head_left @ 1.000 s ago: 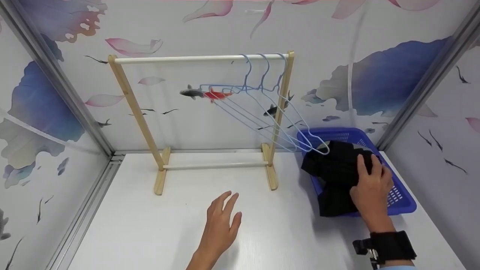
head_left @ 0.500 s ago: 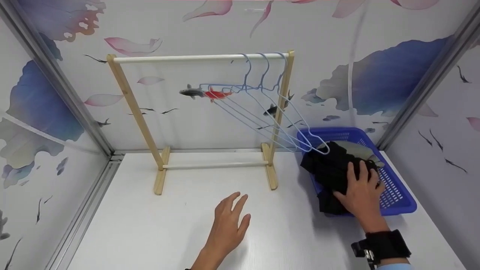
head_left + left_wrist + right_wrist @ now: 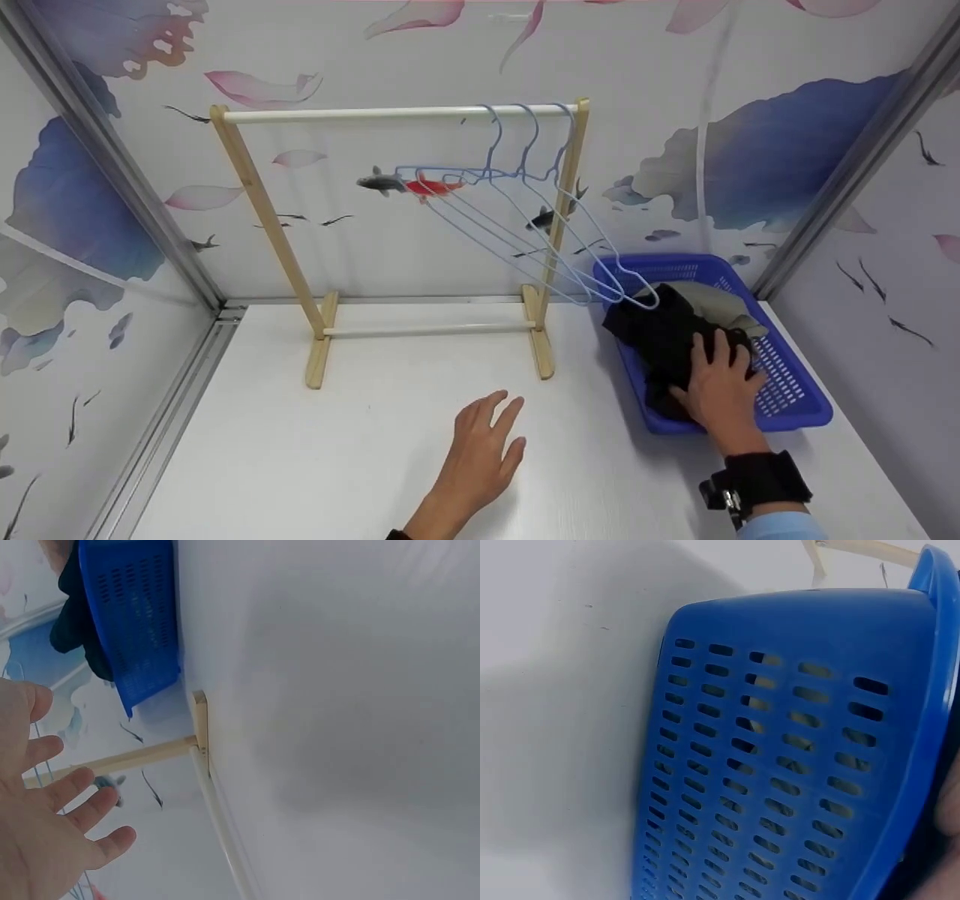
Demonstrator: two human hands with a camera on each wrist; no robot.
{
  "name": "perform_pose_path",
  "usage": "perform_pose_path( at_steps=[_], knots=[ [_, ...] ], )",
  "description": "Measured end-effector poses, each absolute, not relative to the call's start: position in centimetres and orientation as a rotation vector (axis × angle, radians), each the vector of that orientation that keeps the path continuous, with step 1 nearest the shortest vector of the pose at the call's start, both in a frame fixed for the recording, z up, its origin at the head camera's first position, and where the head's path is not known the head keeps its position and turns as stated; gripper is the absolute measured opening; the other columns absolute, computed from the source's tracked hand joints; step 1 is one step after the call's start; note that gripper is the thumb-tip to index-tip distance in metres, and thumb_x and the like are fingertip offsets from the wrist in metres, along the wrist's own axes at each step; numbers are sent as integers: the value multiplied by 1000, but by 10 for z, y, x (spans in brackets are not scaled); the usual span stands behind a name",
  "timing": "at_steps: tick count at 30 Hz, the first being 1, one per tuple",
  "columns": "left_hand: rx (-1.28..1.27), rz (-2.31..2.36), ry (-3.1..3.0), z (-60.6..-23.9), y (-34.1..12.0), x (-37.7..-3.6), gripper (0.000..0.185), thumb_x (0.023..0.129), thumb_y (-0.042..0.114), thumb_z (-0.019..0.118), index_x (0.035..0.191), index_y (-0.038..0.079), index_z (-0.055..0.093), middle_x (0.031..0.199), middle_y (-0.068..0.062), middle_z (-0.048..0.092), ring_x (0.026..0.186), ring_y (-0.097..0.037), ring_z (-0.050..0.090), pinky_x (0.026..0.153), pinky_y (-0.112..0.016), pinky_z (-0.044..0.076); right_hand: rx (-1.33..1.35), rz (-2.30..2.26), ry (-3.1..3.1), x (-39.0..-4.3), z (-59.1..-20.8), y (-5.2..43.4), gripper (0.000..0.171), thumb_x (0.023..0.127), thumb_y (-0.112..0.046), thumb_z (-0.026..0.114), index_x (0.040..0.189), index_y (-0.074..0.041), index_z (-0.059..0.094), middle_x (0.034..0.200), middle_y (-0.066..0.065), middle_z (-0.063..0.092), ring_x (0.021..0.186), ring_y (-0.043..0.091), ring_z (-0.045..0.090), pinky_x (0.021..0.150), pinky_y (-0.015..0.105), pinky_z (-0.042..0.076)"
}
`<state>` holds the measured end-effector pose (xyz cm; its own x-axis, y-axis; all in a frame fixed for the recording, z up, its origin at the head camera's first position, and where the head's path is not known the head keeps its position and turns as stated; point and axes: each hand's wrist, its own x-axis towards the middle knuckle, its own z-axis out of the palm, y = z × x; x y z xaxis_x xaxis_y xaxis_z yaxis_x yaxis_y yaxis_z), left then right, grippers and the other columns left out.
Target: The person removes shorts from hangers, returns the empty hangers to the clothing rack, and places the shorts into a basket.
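Three hangers (image 3: 525, 202) hang bare; your right hand (image 3: 718, 386) grasps the black garment (image 3: 664, 337) in the basket (image 3: 795, 409), left hand (image 3: 480, 457) released above the counter (image 3: 300, 450)

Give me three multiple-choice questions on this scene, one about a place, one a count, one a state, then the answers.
1. Where is the black garment?
A. on the rack
B. in the blue basket
C. flat on the table

2. How many hangers hang on the rack?
A. one
B. three
C. five

3. How is the left hand?
A. open, holding nothing
B. gripping a hanger
C. in the basket

Answers: 1 B, the right hand grips it inside the basket. 2 B, three hooks sit on the rod. 3 A, its fingers are spread above the table.
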<state>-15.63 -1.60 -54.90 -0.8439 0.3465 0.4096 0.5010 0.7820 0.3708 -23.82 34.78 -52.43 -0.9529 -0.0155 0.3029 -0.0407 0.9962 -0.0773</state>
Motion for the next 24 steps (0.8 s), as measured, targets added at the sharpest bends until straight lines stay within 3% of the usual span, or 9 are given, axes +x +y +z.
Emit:
perform_pose_path(
  at_steps=[18,24],
  knots=[
    [-707,-638,-2661,-555,6,-153,45,104,29,59,145,12,57,144,-10,49,130,-24,49,109,-50,41,-24,168,-3118,-253,-527,354,80,94,-31,73,148,16,37,148,45,29,127,71,31,86,86,36],
    [-710,-644,-2642,-558,7,-152,45,104,28,59,145,11,57,143,-10,50,129,-24,49,108,-50,42,-81,236,-3242,-254,-525,355,81,100,-32,64,153,17,27,153,45,19,134,71,22,95,87,28]
  ],
)
